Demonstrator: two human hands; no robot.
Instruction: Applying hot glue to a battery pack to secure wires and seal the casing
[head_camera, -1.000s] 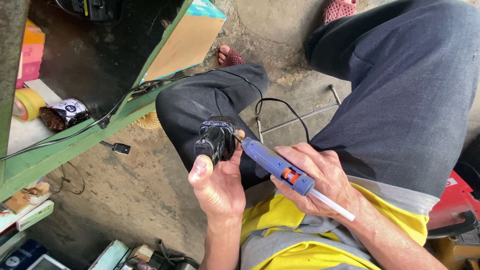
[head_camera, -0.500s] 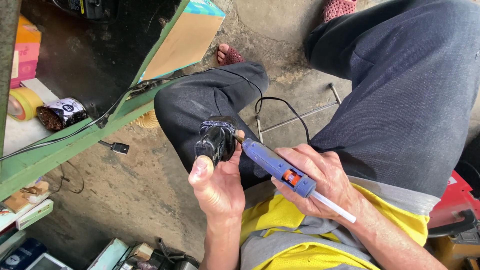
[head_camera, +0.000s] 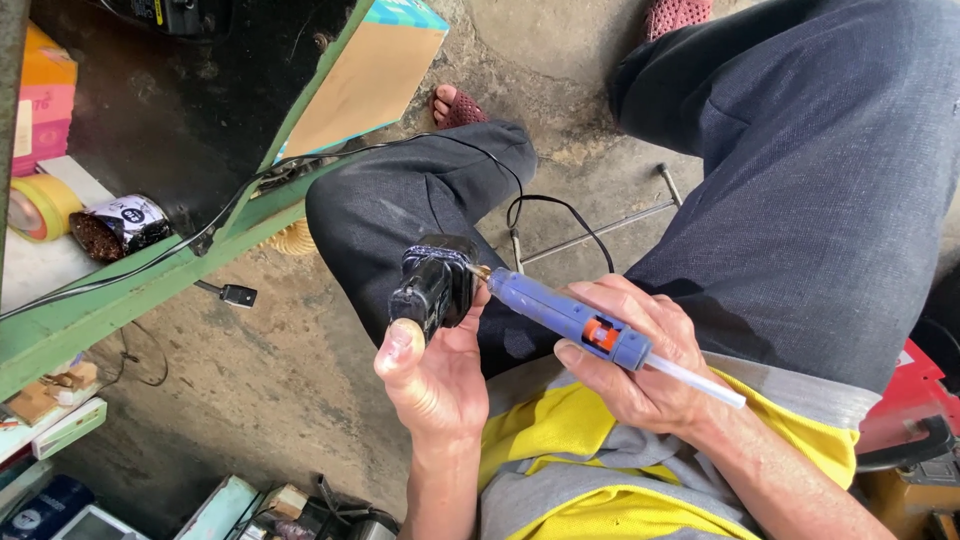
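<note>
My left hand grips a small black plastic part, like an adapter body, thumb along its left side. My right hand holds a blue glue gun with an orange trigger and a clear glue stick poking out of its back. The gun's metal nozzle touches the right upper side of the black part. Both hands hover above my lap, over dark trousers and a yellow and grey shirt.
A green table edge runs along the left, with a tape roll and a dark packet on the shelf. A black cable loops on the concrete floor. Boxes lie bottom left; a red object sits at the right.
The hands stay nearly still. The nozzle remains against the black part, which has shifted only slightly in my left hand.
</note>
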